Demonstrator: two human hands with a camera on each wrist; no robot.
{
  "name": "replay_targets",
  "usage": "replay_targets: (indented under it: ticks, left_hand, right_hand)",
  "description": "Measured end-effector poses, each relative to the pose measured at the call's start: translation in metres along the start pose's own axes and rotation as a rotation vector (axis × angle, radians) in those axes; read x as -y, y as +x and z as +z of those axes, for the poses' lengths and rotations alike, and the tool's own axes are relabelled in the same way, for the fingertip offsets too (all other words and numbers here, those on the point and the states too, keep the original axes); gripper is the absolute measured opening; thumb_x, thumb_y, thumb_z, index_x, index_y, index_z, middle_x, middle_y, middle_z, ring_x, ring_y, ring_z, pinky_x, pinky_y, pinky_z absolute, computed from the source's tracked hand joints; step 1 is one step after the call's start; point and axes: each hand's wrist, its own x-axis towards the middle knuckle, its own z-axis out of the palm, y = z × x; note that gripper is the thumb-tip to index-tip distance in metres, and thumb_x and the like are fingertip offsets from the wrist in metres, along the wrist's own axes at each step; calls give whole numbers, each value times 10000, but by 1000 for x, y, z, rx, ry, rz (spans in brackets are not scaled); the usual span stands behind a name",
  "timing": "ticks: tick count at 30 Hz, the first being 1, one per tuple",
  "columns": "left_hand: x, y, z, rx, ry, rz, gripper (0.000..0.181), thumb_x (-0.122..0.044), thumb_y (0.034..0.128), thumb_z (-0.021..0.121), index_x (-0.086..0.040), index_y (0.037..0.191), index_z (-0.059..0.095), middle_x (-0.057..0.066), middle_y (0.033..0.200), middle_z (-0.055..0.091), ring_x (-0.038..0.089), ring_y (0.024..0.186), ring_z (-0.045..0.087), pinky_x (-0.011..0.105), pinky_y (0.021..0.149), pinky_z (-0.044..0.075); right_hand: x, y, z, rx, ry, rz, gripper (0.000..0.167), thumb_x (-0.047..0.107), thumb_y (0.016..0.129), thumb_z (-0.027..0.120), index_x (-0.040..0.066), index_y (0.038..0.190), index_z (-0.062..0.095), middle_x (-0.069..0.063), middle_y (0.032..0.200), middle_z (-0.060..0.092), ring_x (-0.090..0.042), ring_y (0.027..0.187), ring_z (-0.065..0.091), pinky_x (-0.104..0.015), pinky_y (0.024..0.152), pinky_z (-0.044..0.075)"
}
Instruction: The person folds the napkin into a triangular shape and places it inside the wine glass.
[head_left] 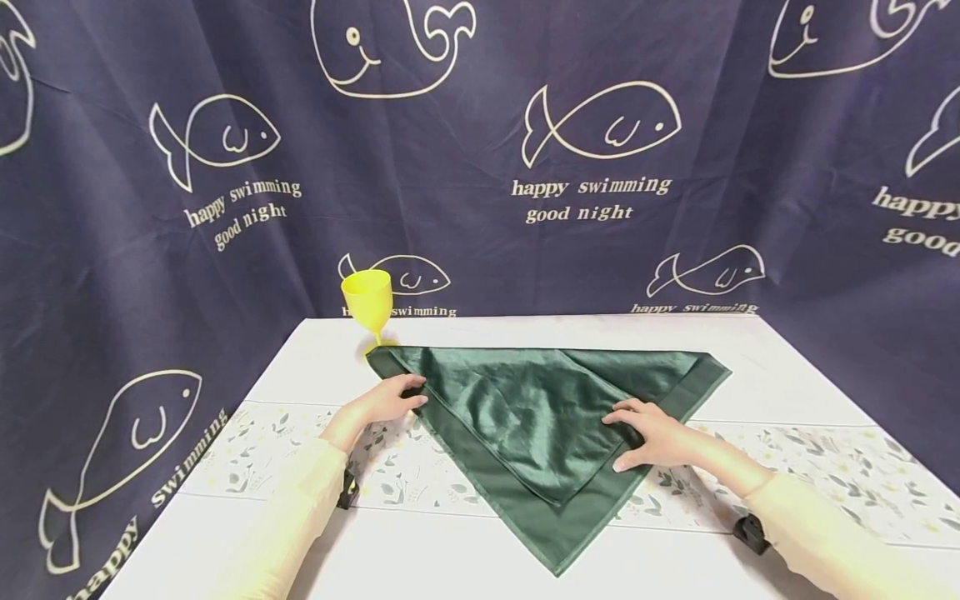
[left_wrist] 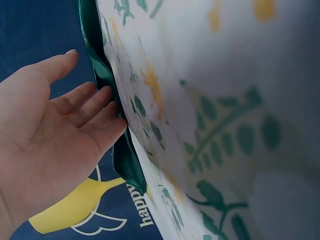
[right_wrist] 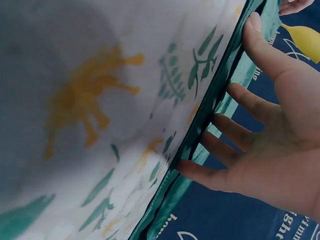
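A dark green satin-like cloth [head_left: 510, 417] lies in a triangle on the white table [head_left: 300, 367], its long straight edge at the far side and one point toward the person. Its near part crosses the leaf-printed band [head_left: 810, 471] of the table's covering. The left hand [head_left: 390, 398] touches the left slanted edge with relaxed, slightly bent fingers; the right hand [head_left: 660, 437] spreads its fingers over the right slanted side. Neither appears to grip the fabric.

The cloth looks light, soft and limp, with small wrinkles in its glossy middle. That sheen suggests layers that slide readily over one another, so a pinch through every layer at the duller border or a corner should hold better than a flat push. Nothing about it looks fragile. The left corner is the awkward one: it lies right by the foot of an upright yellow goblet [head_left: 369, 302], which a careless tug there could tip.
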Motion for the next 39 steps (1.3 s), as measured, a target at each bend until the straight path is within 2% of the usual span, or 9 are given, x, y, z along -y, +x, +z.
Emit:
replay_targets:
  ticks: [4,8,12,20,25,30,39]
  left_hand:
    - [0,-1,-1,-4,27,8,467,-212,970,514,67,1339,450,255,1334,495,390,1263,442,485,1051,365]
    - [0,-3,-1,-2,41,-15,468,-208,970,514,66,1343,445,256,1346,482,397,1272,428,491,1052,361]
    - [0,-4,0,4,35,-41,495,-219,969,516,63,1364,417,256,1367,460,399,1290,405,496,1063,345]
    - [3,-6,2,16,4,-49,551,-232,957,535,60,1394,370,261,1388,431,408,1310,374,511,1074,323]
    - [4,-6,3,21,5,-62,546,-242,960,530,60,1389,378,262,1392,426,409,1311,371,509,1072,325]
    - [4,-6,3,23,-1,-68,543,-236,966,522,61,1394,370,260,1408,406,406,1319,361,507,1076,322]
    - [1,-2,-1,23,16,-81,514,-250,972,513,31,1388,402,232,1408,424,383,1319,375,487,1080,330]
  right_hand:
    - [0,5,-1,7,-8,1,705,414,750,748,31,1294,514,-274,1362,378,-527,1229,323,-641,885,386]
    - [0,11,-2,13,-9,-12,708,408,754,747,17,1295,512,-290,1362,373,-537,1231,317,-643,896,381]
    - [-1,14,-3,18,-3,-20,703,399,763,744,9,1297,508,-297,1363,367,-541,1232,314,-648,901,376]
    - [0,15,-4,49,25,-14,702,385,776,741,-5,1306,496,-308,1379,343,-550,1246,291,-659,915,360]
    - [7,15,-2,56,-2,-22,669,380,776,740,2,1283,520,-306,1373,362,-544,1241,318,-641,914,379]
    - [18,17,6,24,-47,-104,575,366,782,737,49,1235,576,-245,1350,432,-476,1215,418,-586,916,420]
    - [47,18,19,50,-87,-240,442,311,808,725,98,1180,617,-131,1298,514,-345,1183,515,-469,937,460]
